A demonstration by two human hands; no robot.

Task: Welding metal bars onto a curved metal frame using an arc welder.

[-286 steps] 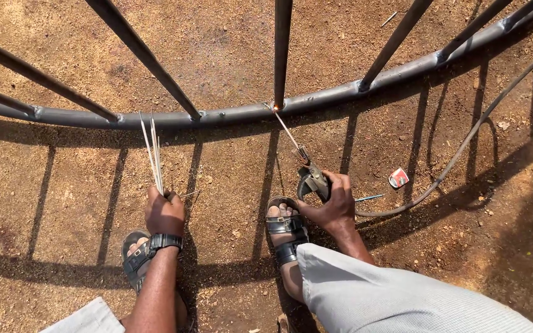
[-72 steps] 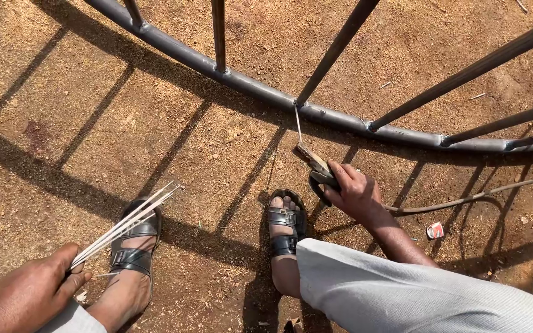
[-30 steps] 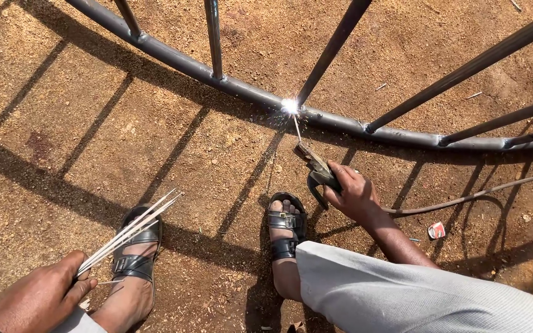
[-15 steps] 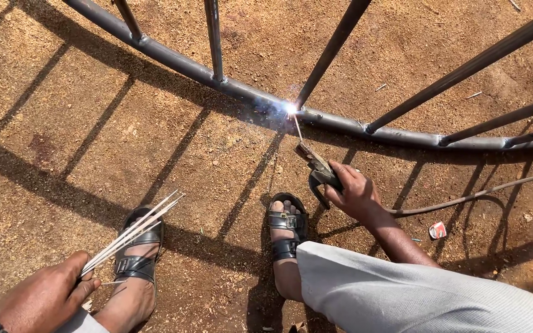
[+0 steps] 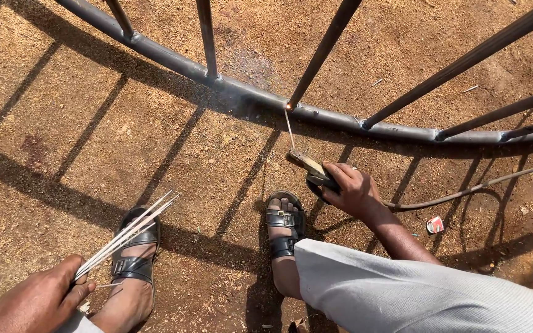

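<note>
Steel ring (image 5: 340, 117) of dark pipe lying curved on brown dirt ground (image 5: 94, 123), with upright bars (image 5: 325, 49) rising from it. Right hand (image 5: 353, 188) wrapped tight round the electrode holder (image 5: 313, 168), its thin rod (image 5: 290, 128) angled up so the glowing tip touches the foot of one bar, a wisp of smoke just beside the joint. Left hand (image 5: 35, 302) closed on a bundle of spare welding rods (image 5: 124, 237), fanned out over the left sandal (image 5: 134, 246). Cable (image 5: 464, 191) trailing off to the right across the dirt.

Risky as it stands: bare hands and open-toed sandals near the arc, so spatter could burn skin. Could also stick the rod to the pipe if pressed too close. Cable underfoot, a likely snag.
</note>
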